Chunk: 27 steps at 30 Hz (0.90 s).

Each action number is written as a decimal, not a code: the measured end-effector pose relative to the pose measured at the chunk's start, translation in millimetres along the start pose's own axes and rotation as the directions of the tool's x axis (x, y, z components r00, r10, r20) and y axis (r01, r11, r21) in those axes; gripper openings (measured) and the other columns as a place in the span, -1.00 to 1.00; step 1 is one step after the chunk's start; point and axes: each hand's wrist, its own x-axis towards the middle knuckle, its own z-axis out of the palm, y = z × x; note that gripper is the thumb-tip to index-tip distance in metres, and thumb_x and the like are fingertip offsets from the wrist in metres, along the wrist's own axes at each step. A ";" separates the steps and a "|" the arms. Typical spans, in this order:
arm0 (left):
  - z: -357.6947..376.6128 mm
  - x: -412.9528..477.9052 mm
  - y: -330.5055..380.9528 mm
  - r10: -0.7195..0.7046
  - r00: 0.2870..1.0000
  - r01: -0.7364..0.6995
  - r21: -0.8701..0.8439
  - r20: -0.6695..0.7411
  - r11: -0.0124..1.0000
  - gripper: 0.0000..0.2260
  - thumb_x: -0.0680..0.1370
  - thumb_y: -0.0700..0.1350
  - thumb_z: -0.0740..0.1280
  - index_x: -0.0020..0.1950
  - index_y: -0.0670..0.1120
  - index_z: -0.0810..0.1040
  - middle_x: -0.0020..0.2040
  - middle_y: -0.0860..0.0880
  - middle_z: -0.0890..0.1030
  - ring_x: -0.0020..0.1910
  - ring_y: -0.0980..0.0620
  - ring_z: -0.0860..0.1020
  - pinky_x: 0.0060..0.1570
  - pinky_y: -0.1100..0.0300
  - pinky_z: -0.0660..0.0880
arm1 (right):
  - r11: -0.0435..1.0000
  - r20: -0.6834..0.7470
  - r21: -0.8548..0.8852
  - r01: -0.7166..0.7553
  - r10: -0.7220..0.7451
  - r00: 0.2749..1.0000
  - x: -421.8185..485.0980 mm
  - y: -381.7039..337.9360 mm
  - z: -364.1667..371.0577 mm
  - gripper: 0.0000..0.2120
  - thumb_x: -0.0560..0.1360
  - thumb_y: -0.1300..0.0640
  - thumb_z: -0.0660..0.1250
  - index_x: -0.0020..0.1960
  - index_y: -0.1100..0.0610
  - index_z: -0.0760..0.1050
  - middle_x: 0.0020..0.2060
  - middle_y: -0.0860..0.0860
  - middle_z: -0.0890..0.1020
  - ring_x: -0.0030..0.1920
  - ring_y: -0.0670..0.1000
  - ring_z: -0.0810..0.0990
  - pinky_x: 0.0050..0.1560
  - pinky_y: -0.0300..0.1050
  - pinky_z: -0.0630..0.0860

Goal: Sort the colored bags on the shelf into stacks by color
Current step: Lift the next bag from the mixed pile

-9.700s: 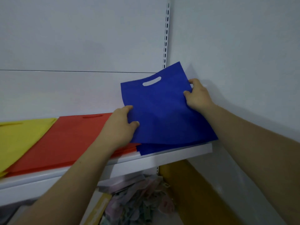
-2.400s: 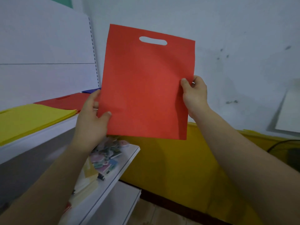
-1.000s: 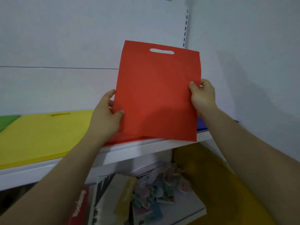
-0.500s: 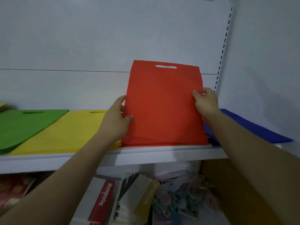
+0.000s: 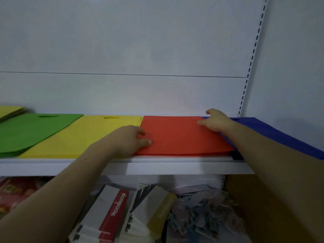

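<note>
On the white shelf (image 5: 157, 166) lies a red bag (image 5: 182, 135), flat on top of the red stack. My left hand (image 5: 128, 139) rests on its left edge, thumb and fingers on top of the fabric. At the far right edge my right hand (image 5: 214, 121) touches it with straight fingers and a raised thumb. A yellow stack (image 5: 84, 135) lies left of the red one, then a green stack (image 5: 26, 130). Partly under my right arm, a blue stack (image 5: 273, 132) lies to the right.
More yellow-green bags (image 5: 10, 111) sit at the far left of the shelf. The lower shelf holds notebooks (image 5: 114, 211) and a heap of small packets (image 5: 201, 211). A slotted upright (image 5: 250, 67) marks the shelf's right end beside the wall.
The red bag, held upright over the shelf half a second ago, now lies flat on the red stack. Both hands have come down with it and loosened their grip.
</note>
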 end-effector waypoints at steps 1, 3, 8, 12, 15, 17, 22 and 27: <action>-0.5 -1.6 -0.5 0.012 1.000 -0.012 -0.001 0.022 1.000 -0.53 0.52 0.17 0.28 0.37 0.01 0.42 0.35 -0.05 0.45 0.28 -0.03 0.42 0.14 0.22 0.30 | 0.997 0.037 -0.074 0.029 -0.026 0.999 0.7 1.0 2.0 -0.35 0.50 -0.04 0.35 0.47 0.22 0.25 0.42 0.15 0.35 0.37 0.14 0.37 0.30 -0.08 0.32; -1.4 -5.2 -1.3 0.062 0.994 -0.060 -0.025 0.085 0.998 -0.49 0.48 0.22 0.30 0.36 0.04 0.42 0.36 0.01 0.43 0.28 0.03 0.41 0.14 0.24 0.28 | 0.984 0.130 -0.158 0.076 -0.055 0.990 -0.1 0.9 5.4 -0.38 0.52 -0.10 0.32 0.46 0.19 0.29 0.43 0.11 0.35 0.39 0.10 0.35 0.34 -0.10 0.29; -1.8 -12.8 1.6 0.128 0.974 -0.117 -0.070 0.185 0.991 -0.37 0.39 0.22 0.40 0.41 0.08 0.36 0.38 0.10 0.39 0.29 0.13 0.37 0.18 0.29 0.24 | 0.954 0.254 -0.262 0.148 -0.080 0.964 -4.4 -2.5 8.8 -0.41 0.54 -0.18 0.25 0.44 0.16 0.34 0.42 0.07 0.37 0.39 0.08 0.36 0.36 -0.09 0.29; -1.1 -12.3 1.4 0.123 0.983 -0.115 -0.068 0.137 0.991 -0.39 0.40 0.19 0.42 0.40 0.08 0.36 0.36 0.08 0.42 0.26 0.11 0.40 0.13 0.29 0.25 | 0.947 0.277 -0.262 0.184 -0.109 0.955 -6.7 -3.3 10.2 -0.42 0.54 -0.22 0.21 0.42 0.11 0.37 0.40 0.04 0.40 0.37 0.06 0.38 0.35 -0.07 0.31; -0.6 -12.2 1.4 0.129 0.982 -0.122 -0.054 0.139 0.991 -0.41 0.43 0.18 0.40 0.41 0.07 0.35 0.39 0.07 0.39 0.30 0.08 0.39 0.15 0.30 0.24 | 0.944 0.344 -0.246 0.221 -0.128 0.930 -7.8 -2.9 11.9 -0.44 0.54 -0.25 0.17 0.41 0.06 0.39 0.40 0.00 0.41 0.37 0.03 0.38 0.35 -0.10 0.28; -0.1 -11.9 0.3 0.133 0.981 -0.127 -0.050 0.144 0.991 -0.42 0.44 0.17 0.38 0.42 0.07 0.35 0.40 0.06 0.39 0.31 0.08 0.38 0.17 0.30 0.24 | 0.942 0.361 -0.250 0.226 -0.125 0.924 -8.7 -3.8 12.6 -0.44 0.54 -0.27 0.15 0.42 0.04 0.39 0.41 -0.01 0.40 0.38 0.03 0.37 0.36 -0.10 0.26; 1.2 -11.3 -0.7 0.123 0.981 -0.119 -0.033 0.149 0.992 -0.45 0.47 0.17 0.35 0.42 0.04 0.35 0.37 0.05 0.42 0.29 0.07 0.39 0.17 0.27 0.26 | 0.938 0.385 -0.259 0.229 -0.117 0.915 -8.7 -6.5 14.0 -0.40 0.55 -0.29 0.12 0.46 0.03 0.32 0.45 -0.01 0.33 0.42 0.03 0.32 0.39 -0.08 0.22; 1.6 -12.7 -0.3 0.113 0.981 -0.110 -0.023 0.161 0.994 -0.42 0.46 0.20 0.35 0.43 0.04 0.34 0.38 0.05 0.41 0.30 0.06 0.39 0.19 0.24 0.27 | 0.930 0.393 -0.277 0.242 -0.120 0.911 -5.8 -6.7 14.8 -0.38 0.54 -0.29 0.12 0.47 0.04 0.30 0.46 -0.01 0.31 0.44 0.03 0.30 0.41 -0.07 0.21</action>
